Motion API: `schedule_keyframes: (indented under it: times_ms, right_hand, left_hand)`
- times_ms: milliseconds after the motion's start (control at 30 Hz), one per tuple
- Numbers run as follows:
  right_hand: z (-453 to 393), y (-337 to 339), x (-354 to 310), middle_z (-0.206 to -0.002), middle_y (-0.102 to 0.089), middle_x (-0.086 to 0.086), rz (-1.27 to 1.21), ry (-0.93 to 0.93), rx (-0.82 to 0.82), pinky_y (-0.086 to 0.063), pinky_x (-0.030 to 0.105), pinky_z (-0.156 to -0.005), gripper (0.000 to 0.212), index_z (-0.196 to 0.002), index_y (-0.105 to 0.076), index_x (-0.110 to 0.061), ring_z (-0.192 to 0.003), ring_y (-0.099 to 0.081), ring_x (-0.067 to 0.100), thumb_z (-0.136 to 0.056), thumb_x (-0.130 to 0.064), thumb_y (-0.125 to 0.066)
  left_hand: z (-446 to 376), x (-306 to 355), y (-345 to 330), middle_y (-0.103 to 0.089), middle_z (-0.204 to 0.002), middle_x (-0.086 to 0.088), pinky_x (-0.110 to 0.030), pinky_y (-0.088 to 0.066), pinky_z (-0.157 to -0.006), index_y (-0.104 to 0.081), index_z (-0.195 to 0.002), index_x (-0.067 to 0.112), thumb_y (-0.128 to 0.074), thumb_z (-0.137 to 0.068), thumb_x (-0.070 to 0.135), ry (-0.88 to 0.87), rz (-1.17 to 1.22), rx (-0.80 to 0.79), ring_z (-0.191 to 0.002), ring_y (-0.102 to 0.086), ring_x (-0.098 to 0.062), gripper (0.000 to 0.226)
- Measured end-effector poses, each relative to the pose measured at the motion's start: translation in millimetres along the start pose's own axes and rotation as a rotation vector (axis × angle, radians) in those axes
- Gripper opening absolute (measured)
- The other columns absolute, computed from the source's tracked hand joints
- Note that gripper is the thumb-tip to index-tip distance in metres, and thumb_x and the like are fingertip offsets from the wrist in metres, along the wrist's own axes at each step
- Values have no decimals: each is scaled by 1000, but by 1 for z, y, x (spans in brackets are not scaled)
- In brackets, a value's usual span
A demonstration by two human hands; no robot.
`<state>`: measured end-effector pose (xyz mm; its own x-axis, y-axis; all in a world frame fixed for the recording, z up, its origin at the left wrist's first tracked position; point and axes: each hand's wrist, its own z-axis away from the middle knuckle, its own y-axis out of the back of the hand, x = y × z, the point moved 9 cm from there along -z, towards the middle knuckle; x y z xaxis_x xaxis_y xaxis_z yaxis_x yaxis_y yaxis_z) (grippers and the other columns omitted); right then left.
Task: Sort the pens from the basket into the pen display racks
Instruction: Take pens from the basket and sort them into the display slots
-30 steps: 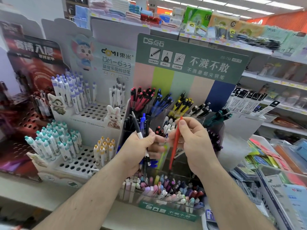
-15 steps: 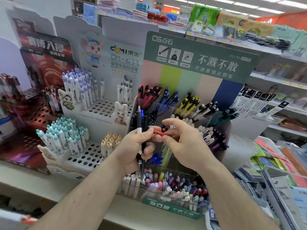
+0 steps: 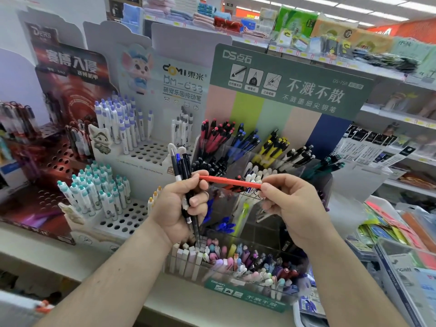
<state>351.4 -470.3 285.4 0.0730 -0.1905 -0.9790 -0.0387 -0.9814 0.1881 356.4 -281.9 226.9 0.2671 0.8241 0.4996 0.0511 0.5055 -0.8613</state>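
Mid-sort: left hand (image 3: 181, 208) grips several pens (image 3: 182, 175) yet unplaced; right hand (image 3: 291, 208) pinches red pen (image 3: 230, 181), not racked.

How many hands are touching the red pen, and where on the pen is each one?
2. The left hand, which also grips a bundle of dark pens, touches the red pen at its left end; the right hand pinches its right end.

Pretty bright and even, lit by ceiling light strips (image 3: 368, 5) up top right, barely any shadows. Wide-angle lens bends the shelf edges (image 3: 330, 59) and corners. Middle's reasonably sharp, but the right side and bottom-left corner go soft and smeary, a little glare on the clear acrylic rack (image 3: 271, 159)
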Motion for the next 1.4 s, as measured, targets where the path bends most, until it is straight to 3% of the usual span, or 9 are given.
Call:
schedule_keyframes:
  times_ms: [133,300,433,600,733,900,1000,1100,1400]
  right_hand:
    - [-1,1,13,-79,-71,12,-339,-87,121,-57,29,-60,9,-103,-64,-5,-60,-63,19,-96,-5,-59]
    - [-4,5,6,-82,-74,11,-373,6,232,-59,27,-60,9,-104,-63,-6,-64,-68,21,-98,-6,-56]
    - [-3,26,-14,-80,-72,10,-261,168,429,-58,25,-59,10,-102,-66,-7,-64,-69,19,-98,-4,-57]
    - [-3,46,-45,-79,-71,-7,72,431,621,-57,29,-68,13,-94,-70,-29,-72,-71,15,-93,-16,-67]
    - [-20,25,-49,-77,-66,-15,336,437,585,-44,5,-66,14,-102,-76,-16,-67,-60,-5,-91,-15,-69]
    - [-45,-22,-30,-90,-74,-7,600,325,392,-55,33,-86,20,-108,-77,-22,-85,-66,11,-92,-25,-66]
    - [-56,-41,-26,-95,-75,-8,755,292,327,-43,38,-101,21,-108,-77,-30,-102,-62,17,-92,-32,-63]
    - [-64,-54,-19,-104,-71,-11,1007,167,222,-26,37,-94,22,-106,-75,-37,-118,-43,22,-92,-37,-59]
    - [-74,-53,-13,-102,-64,-4,1247,8,139,-28,44,-92,21,-88,-78,-27,-113,-37,28,-85,-35,-59]
  left_hand:
    - [-1,-3,1,-57,-65,-3,-13,-29,-31,-61,-91,9,-50,-84,12,11,-18,2,-37,-40,-4,13]
    - [-2,-4,5,-60,-67,-3,-14,-28,-31,-64,-89,9,-51,-82,10,18,-59,18,-37,-41,-5,14]
    - [-3,4,10,-63,-71,-4,-15,-28,-33,-67,-87,9,-55,-82,9,-22,-168,63,-38,-41,-6,13]
    - [-2,18,18,-60,-71,-2,-16,-29,-35,-62,-93,9,-46,-97,6,-73,-218,111,-40,-41,-6,18]
    - [-2,21,18,-55,-71,-1,-17,-30,-36,-59,-94,10,-48,-99,11,-84,-274,105,-41,-38,-6,12]
    - [1,19,16,-52,-66,2,-18,-30,-37,-55,-90,10,-48,-101,16,-97,-405,108,-42,-36,-6,15]
    - [4,19,15,-48,-65,2,-18,-31,-38,-54,-88,10,-51,-98,21,-100,-424,85,-43,-37,-7,15]
    - [6,19,14,-44,-64,3,-19,-31,-39,-51,-86,12,-50,-100,20,-99,-464,62,-45,-37,-7,16]
    - [8,9,8,-39,-61,3,-20,-31,-43,-47,-84,14,-48,-101,13,-61,-526,15,-46,-37,-8,17]
